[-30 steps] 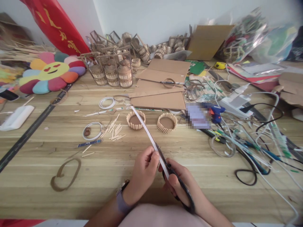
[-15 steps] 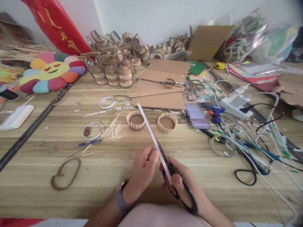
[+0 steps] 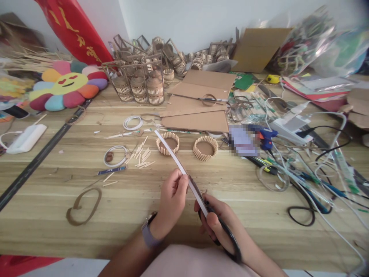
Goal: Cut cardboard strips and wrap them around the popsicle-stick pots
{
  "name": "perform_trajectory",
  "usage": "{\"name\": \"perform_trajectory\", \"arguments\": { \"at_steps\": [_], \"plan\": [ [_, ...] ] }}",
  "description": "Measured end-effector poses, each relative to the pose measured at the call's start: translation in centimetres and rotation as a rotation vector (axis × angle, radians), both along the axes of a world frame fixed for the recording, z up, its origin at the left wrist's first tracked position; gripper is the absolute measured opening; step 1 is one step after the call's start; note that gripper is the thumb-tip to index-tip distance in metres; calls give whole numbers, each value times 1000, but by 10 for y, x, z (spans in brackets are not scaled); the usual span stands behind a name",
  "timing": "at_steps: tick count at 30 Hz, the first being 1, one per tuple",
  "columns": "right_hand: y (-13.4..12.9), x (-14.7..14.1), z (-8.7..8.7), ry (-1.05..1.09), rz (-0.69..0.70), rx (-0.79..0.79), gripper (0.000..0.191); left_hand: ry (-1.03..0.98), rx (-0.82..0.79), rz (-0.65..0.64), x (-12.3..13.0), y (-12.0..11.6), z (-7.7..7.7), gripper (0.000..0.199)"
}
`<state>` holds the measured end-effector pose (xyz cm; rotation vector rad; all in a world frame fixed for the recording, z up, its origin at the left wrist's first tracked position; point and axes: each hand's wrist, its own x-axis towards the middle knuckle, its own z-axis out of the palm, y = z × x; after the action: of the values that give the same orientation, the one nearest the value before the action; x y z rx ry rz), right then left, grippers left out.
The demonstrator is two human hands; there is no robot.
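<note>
My left hand (image 3: pixel 173 198) is closed, pinching a long narrow white strip (image 3: pixel 173 155) between thumb and fingers. The strip slants from near my right hand up to the left, its far end over the left ring of sticks. My right hand (image 3: pixel 221 219) is wrapped round black-handled scissors (image 3: pixel 235 246); their blades lie along the strip and are partly hidden by it. Beyond my hands stand two round trays edged with short wooden sticks, the left tray (image 3: pixel 168 144) and the right tray (image 3: pixel 205 148). Loose short sticks (image 3: pixel 142 156) lie to the left.
Cardboard sheets (image 3: pixel 198 119) lie behind the trays. Small stick-walled baskets with frames (image 3: pixel 139 90) stand at the back left. A blue glue gun (image 3: pixel 267 137) and tangled cables (image 3: pixel 302 192) take up the right side. A brown strip loop (image 3: pixel 83 207) lies at the left.
The white strip's far end has swung left, and my left hand has moved slightly up and left along with it. My right hand keeps hold of the scissors. The view has shifted slightly.
</note>
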<state>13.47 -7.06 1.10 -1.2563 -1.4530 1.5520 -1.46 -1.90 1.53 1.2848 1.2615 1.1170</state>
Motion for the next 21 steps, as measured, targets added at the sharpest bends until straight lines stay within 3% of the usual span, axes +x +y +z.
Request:
{"name": "perform_trajectory", "arguments": {
  "at_steps": [15, 21],
  "plan": [
    [8, 4, 13, -153, 26, 23, 82, -30, -36, -75, 0, -2, -1, 32],
    [5, 3, 4, -123, -4, 6, 78, -45, -57, -72, 0, 0, -3, 33]
  ]
}}
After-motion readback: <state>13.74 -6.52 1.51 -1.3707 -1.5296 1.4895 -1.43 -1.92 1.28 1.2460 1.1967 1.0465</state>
